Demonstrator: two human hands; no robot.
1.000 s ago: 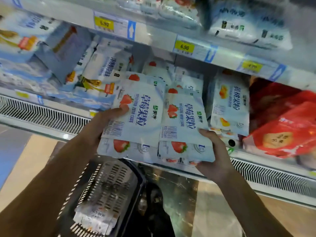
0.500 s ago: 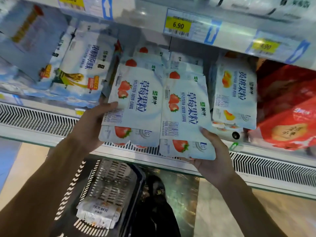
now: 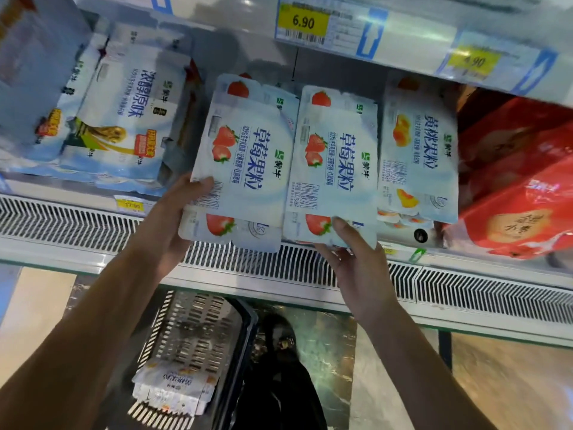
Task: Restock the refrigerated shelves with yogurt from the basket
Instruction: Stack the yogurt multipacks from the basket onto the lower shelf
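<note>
Left hand (image 3: 173,212) is clamped on the near-left corner of one strawberry pack (image 3: 248,162), thumb on top, fingers hidden under it. Right hand (image 3: 353,262) grips the bottom edge of the second strawberry pack (image 3: 335,169) the same way, thumb on the face, fingers tucked below. The hands are apart, one pack each. The two packs are side by side and touching, at 12 o'clock from the hands, tilted up on the shelf with their low ends hanging out over the grille (image 3: 62,221). I'd call these two nearly shelved: push them back, let go, done. The job's not over though, because the basket (image 3: 201,324) down at 6 o'clock has at least one more pack (image 3: 173,389) lying in it, too blurry to read the flavour. The packs look like flat, glossy card sleeves with rounded corners and cup rims peeking out underneath, probably a bit bendy if you only hold one edge. The grille is pale and slotted, and the basket is dark slotted plastic. A peach pack (image 3: 418,156) sits just beside the second one at 2 o'clock, with shiny, crinkly red bags (image 3: 521,187) at 3 o'clock. Plain packs (image 3: 130,119) are at 10 o'clock, and there's a yellow 6.90 tag (image 3: 302,23) up top.
</note>
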